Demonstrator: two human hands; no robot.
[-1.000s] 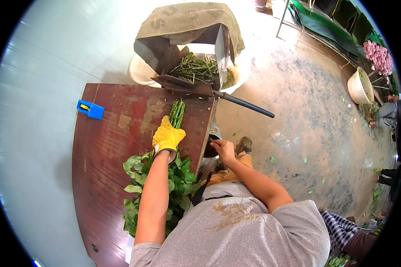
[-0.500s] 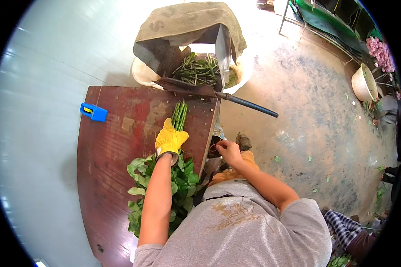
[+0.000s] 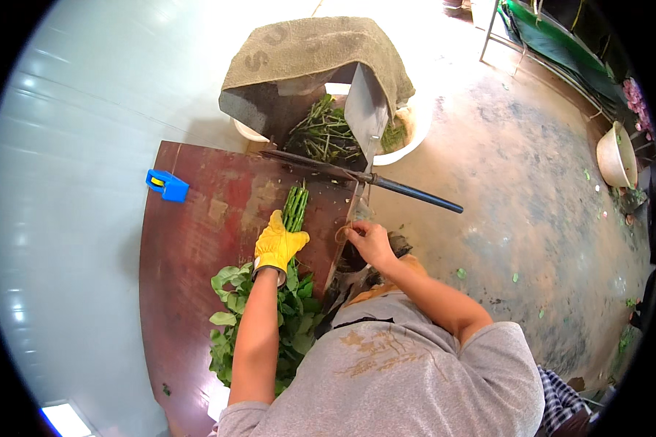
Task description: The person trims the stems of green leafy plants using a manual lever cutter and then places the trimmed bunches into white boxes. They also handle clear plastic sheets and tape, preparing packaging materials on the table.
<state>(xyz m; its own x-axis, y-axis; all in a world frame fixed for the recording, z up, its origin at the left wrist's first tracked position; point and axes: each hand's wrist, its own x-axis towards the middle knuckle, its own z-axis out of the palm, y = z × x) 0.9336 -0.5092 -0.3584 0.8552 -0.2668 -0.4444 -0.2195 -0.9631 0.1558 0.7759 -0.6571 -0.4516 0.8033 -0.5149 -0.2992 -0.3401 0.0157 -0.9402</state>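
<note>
Head view | yellow-gloved left hand (image 3: 279, 244): gripping leafy green-stemmed bunch (image 3: 294, 210) | bare right hand (image 3: 369, 242): pinching thin brown loop (image 3: 337, 234)

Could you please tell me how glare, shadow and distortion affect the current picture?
In the head view, the floor washes out to white near the top; glare whitens the lower part of the table; a soft shadow falls to its left; its left edge looks bowed; black fills the corners; the gloved left hand and bare right hand show fairly clearly.
</note>
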